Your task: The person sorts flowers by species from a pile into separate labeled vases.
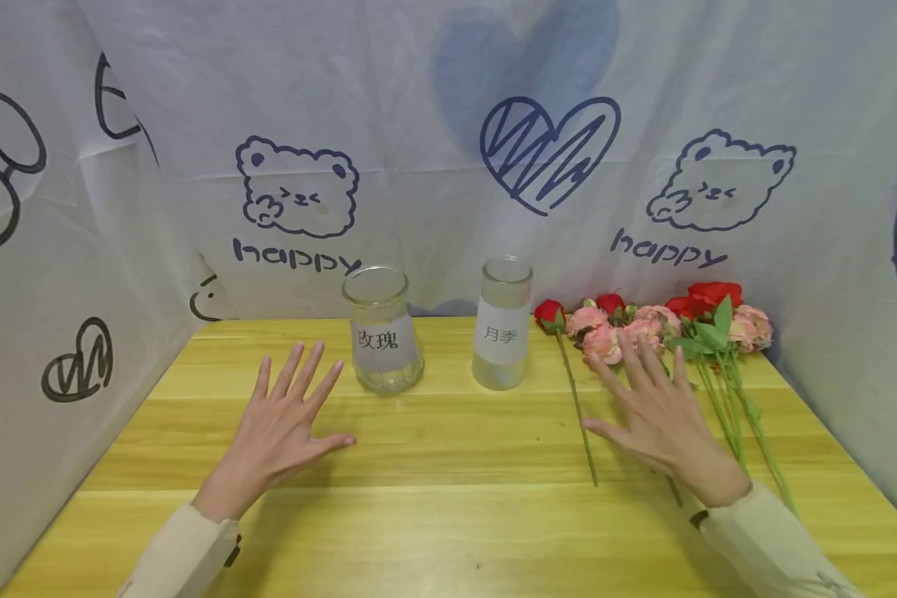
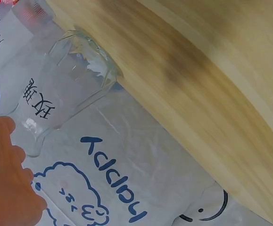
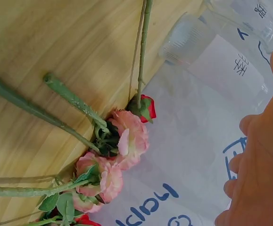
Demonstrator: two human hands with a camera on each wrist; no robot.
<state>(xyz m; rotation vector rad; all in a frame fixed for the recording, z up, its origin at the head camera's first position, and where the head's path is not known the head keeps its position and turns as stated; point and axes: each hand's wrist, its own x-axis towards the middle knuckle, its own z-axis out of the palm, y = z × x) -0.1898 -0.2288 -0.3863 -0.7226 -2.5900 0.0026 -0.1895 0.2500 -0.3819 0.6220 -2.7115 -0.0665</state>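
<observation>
My left hand (image 1: 280, 436) hovers over the left part of the table, fingers spread and holding nothing. Just beyond its fingertips stands a flared glass vase (image 1: 384, 365) with a white label reading 玫瑰. My right hand (image 1: 661, 419), also spread and holding nothing, is above the flower stems and hides part of them. Beside it lies a red rose (image 1: 550, 316) on a long thin stem. Pink flowers (image 3: 131, 139) and larger red flowers (image 1: 715, 296) lie with it along the back edge. A straight glass vase (image 1: 502, 332), labelled 月季, stands between the hands.
The wooden table (image 1: 419, 531) meets a white cloth backdrop (image 1: 419, 191) printed with hearts, bears and "happy". Cloth also hangs along the left and right sides. Several green stems (image 1: 755, 432) reach toward the table's right front.
</observation>
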